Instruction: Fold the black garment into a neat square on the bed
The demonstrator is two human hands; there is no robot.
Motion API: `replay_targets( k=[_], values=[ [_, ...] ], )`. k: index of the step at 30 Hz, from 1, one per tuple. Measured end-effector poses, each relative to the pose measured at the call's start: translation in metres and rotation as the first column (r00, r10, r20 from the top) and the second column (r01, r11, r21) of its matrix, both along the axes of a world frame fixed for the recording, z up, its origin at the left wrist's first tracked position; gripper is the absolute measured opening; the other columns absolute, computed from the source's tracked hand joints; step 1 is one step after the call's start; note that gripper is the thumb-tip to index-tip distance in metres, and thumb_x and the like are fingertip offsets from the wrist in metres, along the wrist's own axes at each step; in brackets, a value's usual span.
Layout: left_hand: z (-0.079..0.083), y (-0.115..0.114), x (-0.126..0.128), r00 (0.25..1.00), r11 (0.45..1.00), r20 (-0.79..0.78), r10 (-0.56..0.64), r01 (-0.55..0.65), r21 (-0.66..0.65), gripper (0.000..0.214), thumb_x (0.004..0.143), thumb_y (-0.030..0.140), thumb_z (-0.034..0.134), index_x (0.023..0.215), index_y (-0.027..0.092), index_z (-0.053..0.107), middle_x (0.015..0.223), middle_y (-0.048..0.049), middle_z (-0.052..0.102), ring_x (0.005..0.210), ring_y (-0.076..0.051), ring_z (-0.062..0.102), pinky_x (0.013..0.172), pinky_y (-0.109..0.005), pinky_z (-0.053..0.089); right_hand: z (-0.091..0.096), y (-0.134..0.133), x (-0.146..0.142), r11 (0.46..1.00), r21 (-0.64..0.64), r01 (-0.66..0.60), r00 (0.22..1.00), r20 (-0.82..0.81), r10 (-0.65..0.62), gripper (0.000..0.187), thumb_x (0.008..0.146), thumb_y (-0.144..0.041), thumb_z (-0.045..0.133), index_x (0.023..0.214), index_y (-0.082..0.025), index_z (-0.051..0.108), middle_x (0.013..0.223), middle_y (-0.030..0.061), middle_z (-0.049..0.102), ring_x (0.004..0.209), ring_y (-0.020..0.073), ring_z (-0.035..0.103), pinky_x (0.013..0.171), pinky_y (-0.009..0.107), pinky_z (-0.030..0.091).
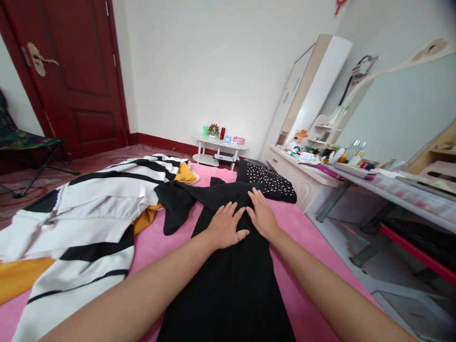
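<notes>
A black garment (231,285) lies lengthwise on a pink bed cover (313,237), its near end running out of view at the bottom. My left hand (228,225) rests flat on it, fingers spread. Just to the right, my right hand (262,214) also lies flat on the black cloth with its fingers stretched out. Part of the garment, perhaps a sleeve (176,206), trails off to the left. Beyond my hands sits a folded black garment with white dots (270,179).
Striped white and black clothing (103,209) with mustard parts (24,278) spreads across the left side. On the right stand a cluttered dressing table (306,166) and a desk (392,183). A small white table (217,144) is by the far wall, a folding chair (28,140) far left.
</notes>
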State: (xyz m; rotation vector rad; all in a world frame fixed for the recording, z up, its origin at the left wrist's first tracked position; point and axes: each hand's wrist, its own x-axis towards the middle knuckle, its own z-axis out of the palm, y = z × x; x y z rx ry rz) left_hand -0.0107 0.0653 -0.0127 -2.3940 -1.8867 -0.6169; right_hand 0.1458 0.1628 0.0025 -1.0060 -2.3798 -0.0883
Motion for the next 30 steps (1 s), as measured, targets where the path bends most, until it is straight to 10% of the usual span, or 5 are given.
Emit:
replay_targets(
  k=[9,16,23,30],
  values=[
    [-0.004,0.004,-0.002,1.000,1.000,0.012,-0.010,0.010,-0.025,0.080,0.083,0.064,0.041,0.147,0.021,0.020,0.154,-0.0111,0.017,0.140,-0.030,0.015,0.112,-0.048,0.015,-0.016,0.057,-0.034,0.894,-0.366,0.257,0.936,0.324,-0.137,0.061,0.094,-0.054,0.018,0.145,-0.021,0.029,0.155,0.0039,0.012,0.142,0.0220,0.006,0.113,0.047,0.014],
    [-0.003,0.002,-0.005,0.999,0.995,0.003,-0.038,0.039,-0.087,0.076,0.087,0.063,0.031,0.148,0.019,0.017,0.154,-0.0118,0.016,0.141,-0.029,0.013,0.112,-0.046,0.013,-0.014,0.043,-0.029,0.863,-0.441,0.246,0.943,0.316,-0.107,0.059,0.096,-0.049,0.019,0.147,-0.020,0.022,0.156,0.0058,0.007,0.142,0.0249,-0.001,0.113,0.049,0.009],
    [-0.003,-0.016,-0.008,0.997,0.984,-0.054,-0.062,0.052,-0.168,0.076,0.087,0.067,0.025,0.148,0.022,0.020,0.155,-0.0113,0.008,0.142,-0.029,0.005,0.112,-0.046,0.009,-0.014,-0.025,0.013,0.849,-0.505,0.156,0.965,0.262,-0.021,0.057,0.098,-0.046,0.021,0.148,-0.019,0.021,0.155,0.0051,0.008,0.142,0.0226,0.002,0.115,0.041,0.008],
    [-0.003,-0.032,-0.009,0.998,0.985,-0.038,-0.052,0.045,-0.167,0.077,0.087,0.070,0.023,0.147,0.023,0.022,0.155,-0.0110,0.008,0.142,-0.029,0.006,0.112,-0.046,0.010,0.015,-0.166,0.096,0.790,-0.609,-0.072,0.980,0.106,0.171,0.063,0.092,-0.053,0.039,0.147,-0.026,0.023,0.155,0.0026,0.012,0.142,0.0200,0.014,0.116,0.040,0.011]
  ],
)
